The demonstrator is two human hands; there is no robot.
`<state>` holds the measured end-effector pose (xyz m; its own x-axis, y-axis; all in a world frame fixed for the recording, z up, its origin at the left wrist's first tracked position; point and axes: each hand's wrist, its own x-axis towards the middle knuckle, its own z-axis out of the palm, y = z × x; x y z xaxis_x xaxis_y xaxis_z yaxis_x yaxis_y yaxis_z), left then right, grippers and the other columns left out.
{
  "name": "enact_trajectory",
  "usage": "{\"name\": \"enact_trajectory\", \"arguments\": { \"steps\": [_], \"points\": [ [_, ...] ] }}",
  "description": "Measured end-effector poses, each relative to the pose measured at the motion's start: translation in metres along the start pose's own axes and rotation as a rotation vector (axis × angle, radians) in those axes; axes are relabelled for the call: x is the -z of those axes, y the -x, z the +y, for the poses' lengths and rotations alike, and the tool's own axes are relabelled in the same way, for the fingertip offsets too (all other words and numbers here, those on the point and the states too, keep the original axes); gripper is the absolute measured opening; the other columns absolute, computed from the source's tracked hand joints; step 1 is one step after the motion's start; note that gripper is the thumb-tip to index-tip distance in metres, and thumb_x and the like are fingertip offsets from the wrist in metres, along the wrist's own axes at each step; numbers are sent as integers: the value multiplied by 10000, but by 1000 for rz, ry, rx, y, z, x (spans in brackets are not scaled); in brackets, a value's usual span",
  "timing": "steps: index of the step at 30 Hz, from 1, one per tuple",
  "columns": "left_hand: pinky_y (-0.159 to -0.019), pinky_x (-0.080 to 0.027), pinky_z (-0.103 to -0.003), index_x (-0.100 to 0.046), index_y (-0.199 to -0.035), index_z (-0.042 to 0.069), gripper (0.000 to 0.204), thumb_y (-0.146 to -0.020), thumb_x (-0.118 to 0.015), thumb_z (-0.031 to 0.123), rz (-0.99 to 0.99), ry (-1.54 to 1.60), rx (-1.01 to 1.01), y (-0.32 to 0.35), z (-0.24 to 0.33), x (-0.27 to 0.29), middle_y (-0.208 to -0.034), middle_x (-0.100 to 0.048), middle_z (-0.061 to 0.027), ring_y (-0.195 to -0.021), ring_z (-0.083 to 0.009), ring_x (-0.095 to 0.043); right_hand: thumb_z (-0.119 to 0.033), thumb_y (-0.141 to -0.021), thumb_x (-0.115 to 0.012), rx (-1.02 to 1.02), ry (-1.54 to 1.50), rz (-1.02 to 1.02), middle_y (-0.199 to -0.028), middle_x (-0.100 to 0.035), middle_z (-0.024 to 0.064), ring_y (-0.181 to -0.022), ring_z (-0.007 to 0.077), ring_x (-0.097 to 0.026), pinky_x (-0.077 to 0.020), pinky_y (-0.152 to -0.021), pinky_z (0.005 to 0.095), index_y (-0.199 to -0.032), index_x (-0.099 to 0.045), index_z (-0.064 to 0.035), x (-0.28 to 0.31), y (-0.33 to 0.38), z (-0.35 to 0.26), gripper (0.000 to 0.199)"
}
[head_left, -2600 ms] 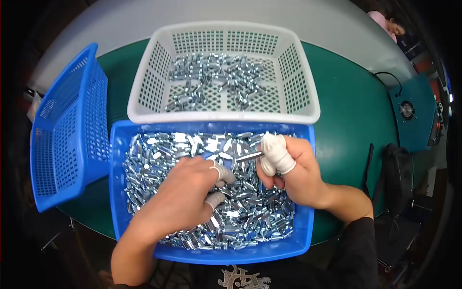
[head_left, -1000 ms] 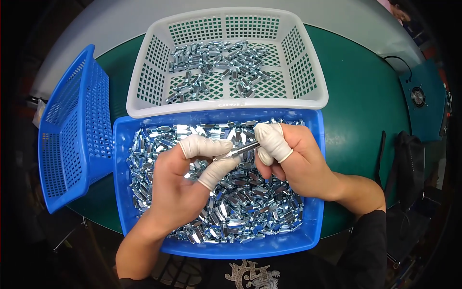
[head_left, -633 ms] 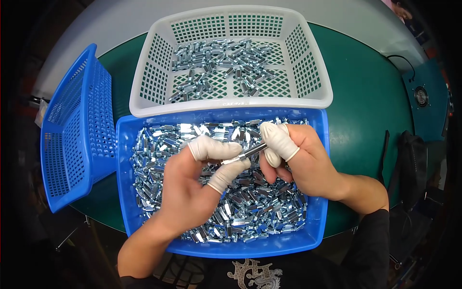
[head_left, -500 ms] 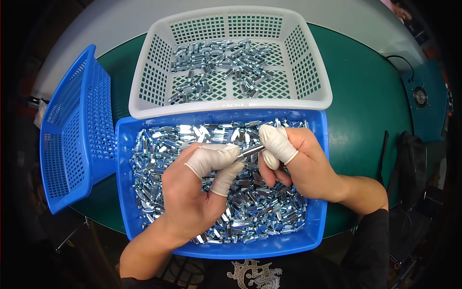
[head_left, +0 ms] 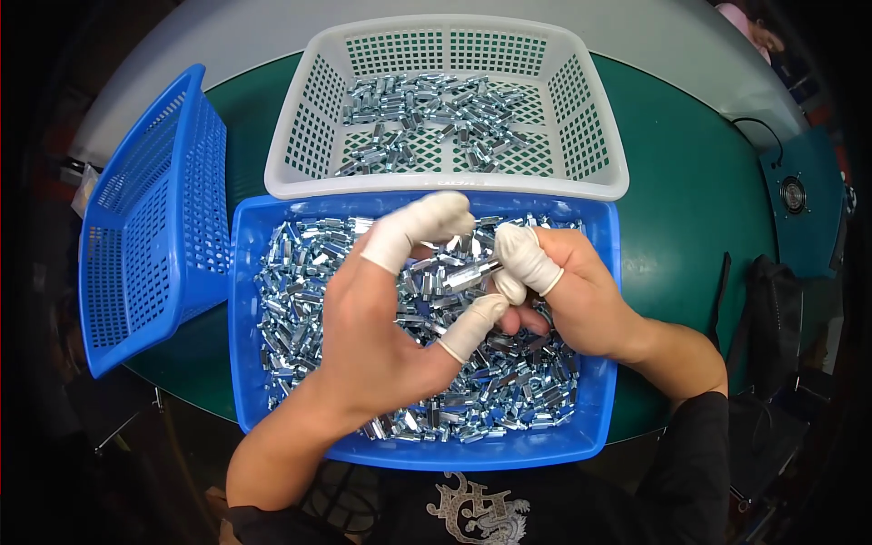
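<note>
A shiny hexagonal metal fitting [head_left: 470, 275] with a narrower end is pinched between the thumb and index finger of my right hand [head_left: 590, 295]. White finger cots cover those fingertips. My left hand [head_left: 368, 331], with the same cots, has its thumb and index finger spread apart on the left of the fitting. Its thumb tip comes close to the right fingers; whether they touch I cannot tell. Both hands are above a blue tub [head_left: 609, 241], which holds a thick layer of similar fittings [head_left: 509, 400].
Behind the tub stands a white perforated basket [head_left: 304, 127] with a smaller heap of fittings [head_left: 391, 100]. An upright-tilted blue basket [head_left: 136, 272] is at the left. The green tabletop [head_left: 677, 182] extends right, toward a teal box with a round fan [head_left: 794, 194]. A person [head_left: 749, 27] shows at far right.
My left fingers have let go of the fitting's left end and spread apart, the index finger lifting away. My right hand keeps hold of the fitting. The view has shifted slightly.
</note>
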<state>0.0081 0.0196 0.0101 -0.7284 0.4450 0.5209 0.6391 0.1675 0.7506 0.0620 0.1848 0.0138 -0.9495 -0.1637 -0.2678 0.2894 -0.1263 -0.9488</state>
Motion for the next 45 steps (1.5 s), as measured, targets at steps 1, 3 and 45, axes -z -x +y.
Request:
{"name": "enact_trajectory", "arguments": {
  "steps": [1, 3, 45],
  "points": [
    [-688, -487, -292, -603, -1001, -16, 316, -760, -732, 141, -21, -12, 16, -3, 2, 4, -858, -647, -87, -765, -167, -619, -350, -990, -367, 86, -5, -4, -606, -549, 43, -445, 47, -390, -318, -429, 192, -744, -505, -49, 2, 0, 7, 413],
    [-645, -488, -275, -608, -959, -21, 298, -756, -736, 155, -122, 62, 141, 3, -4, 14, -818, -647, -93, -741, -182, -624, -348, -990, -370, 124, 39, 15, -607, -548, 39, -447, 44, -383, -315, -429, 190, -740, -505, -52, 3, 2, 10, 410],
    [-550, -395, -178, -586, -1036, -30, 295, -762, -693, -8, 274, 166, 251, -20, -12, 15, -959, -601, -70, -678, -60, -507, -417, -980, -350, -65, -201, 79, -528, -448, 19, -401, 61, -295, -240, -386, 218, -697, -468, -79, 9, -1, 3, 457]
  ]
}}
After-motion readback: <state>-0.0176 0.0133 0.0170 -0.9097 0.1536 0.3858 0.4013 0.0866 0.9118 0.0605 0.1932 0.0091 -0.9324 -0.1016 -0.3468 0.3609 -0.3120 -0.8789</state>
